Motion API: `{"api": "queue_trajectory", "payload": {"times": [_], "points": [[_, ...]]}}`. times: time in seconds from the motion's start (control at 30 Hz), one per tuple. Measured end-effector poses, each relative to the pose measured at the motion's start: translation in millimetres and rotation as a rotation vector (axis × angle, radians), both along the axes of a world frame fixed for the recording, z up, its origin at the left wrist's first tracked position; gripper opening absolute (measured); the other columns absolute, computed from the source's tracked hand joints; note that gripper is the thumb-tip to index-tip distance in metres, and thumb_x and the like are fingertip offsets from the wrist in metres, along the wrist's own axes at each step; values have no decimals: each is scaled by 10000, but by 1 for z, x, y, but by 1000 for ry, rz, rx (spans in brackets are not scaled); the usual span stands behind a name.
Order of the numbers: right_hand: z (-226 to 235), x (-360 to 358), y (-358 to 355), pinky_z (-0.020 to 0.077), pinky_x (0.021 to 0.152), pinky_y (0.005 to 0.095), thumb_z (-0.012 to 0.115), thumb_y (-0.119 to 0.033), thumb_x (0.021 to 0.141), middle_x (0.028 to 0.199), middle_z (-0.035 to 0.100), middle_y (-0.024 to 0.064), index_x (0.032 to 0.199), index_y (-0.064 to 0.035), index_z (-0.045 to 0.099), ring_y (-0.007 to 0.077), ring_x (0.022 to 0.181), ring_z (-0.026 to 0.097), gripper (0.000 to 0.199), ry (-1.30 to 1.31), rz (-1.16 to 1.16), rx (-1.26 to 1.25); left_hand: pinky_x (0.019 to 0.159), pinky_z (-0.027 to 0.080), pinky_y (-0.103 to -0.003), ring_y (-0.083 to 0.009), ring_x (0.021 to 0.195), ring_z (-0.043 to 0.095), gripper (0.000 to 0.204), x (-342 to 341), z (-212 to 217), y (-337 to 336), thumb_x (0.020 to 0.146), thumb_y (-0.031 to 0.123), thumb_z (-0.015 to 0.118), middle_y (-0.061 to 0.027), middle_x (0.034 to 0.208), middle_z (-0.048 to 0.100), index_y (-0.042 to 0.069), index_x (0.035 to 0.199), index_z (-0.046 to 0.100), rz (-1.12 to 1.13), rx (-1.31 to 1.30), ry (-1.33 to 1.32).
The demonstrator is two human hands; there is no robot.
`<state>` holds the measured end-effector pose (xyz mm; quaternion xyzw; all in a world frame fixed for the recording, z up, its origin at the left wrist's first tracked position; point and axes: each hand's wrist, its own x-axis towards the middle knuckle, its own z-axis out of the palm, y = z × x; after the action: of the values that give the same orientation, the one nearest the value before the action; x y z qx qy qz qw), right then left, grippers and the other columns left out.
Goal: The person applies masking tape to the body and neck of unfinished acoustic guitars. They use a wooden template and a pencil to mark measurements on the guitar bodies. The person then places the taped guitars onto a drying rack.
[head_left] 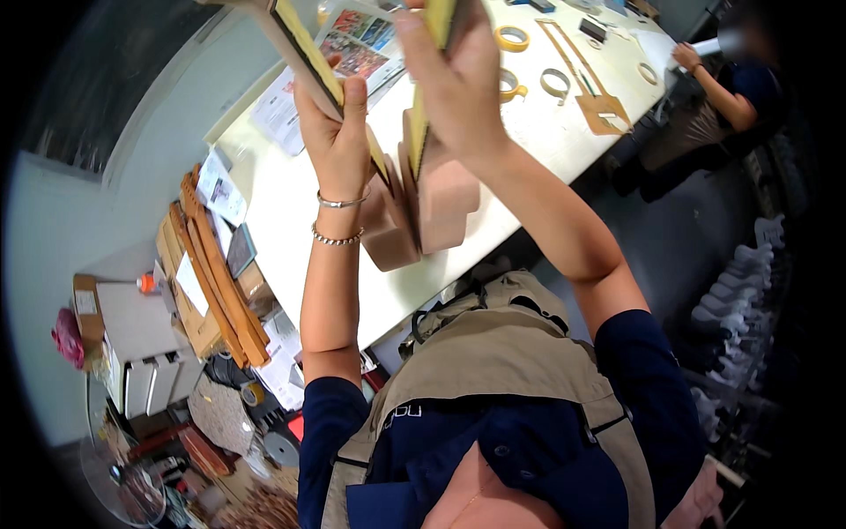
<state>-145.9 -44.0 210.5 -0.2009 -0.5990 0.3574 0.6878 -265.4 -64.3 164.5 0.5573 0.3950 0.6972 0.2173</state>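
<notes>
Two pale wooden pieces, which look like guitar necks, stand nearly upright side by side over the white table point(291, 256). Each has a yellow strip and a dark layer along its inner face, and a broad block-like lower end. My left hand point(335, 141) is closed round the left neck point(304, 66), thumb in front, fingers partly behind it. My right hand point(463, 93), slightly blurred, grips the right neck point(445, 212) higher up. The lower ends sit close together near the table's front edge. Both upper ends run out of the top of the view.
Yellow tape rolls point(511, 46), a grey roll point(545, 82) and a long brown template point(602, 116) lie to the right. Printed sheets point(275, 115) lie behind my left hand. Brown necks point(225, 291) lean at the left. A person point(727, 101) works at the far right.
</notes>
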Motion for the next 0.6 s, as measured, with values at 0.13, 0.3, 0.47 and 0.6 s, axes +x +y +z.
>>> {"api": "queue_trajectory", "payload": {"times": [0.13,0.3,0.47,0.6], "points": [[1,-13,9,486,777,301,792,-284,713,1027,559,146,1137,33,412,227,924,595,652,179,307,-83,847,418,-253,-136,962,517,424,-7,-7,10,974,388,417,-43,1027,547,10,1151,486,-75,-68,-76],[-57,-3,-1,488,755,404,703,-362,716,886,610,208,1203,-64,432,342,852,622,633,-765,13,-88,989,372,-339,-218,1174,455,697,-18,9,4,904,425,523,-158,1404,346,1,1392,262,-535,-193,-30],[-66,50,-9,488,730,379,666,-165,702,989,569,231,1246,19,426,344,821,600,622,-753,-58,-37,1020,304,-427,-312,1217,421,528,38,37,3,932,382,484,-184,1168,533,-53,1221,402,-630,-53,316],[-35,130,-64,471,763,348,666,-208,748,1018,569,207,1365,-26,267,309,837,604,757,-599,-258,-156,1027,273,-456,-340,1194,430,451,116,48,-5,952,334,383,-167,1108,541,-56,1176,412,-733,16,436]]}}
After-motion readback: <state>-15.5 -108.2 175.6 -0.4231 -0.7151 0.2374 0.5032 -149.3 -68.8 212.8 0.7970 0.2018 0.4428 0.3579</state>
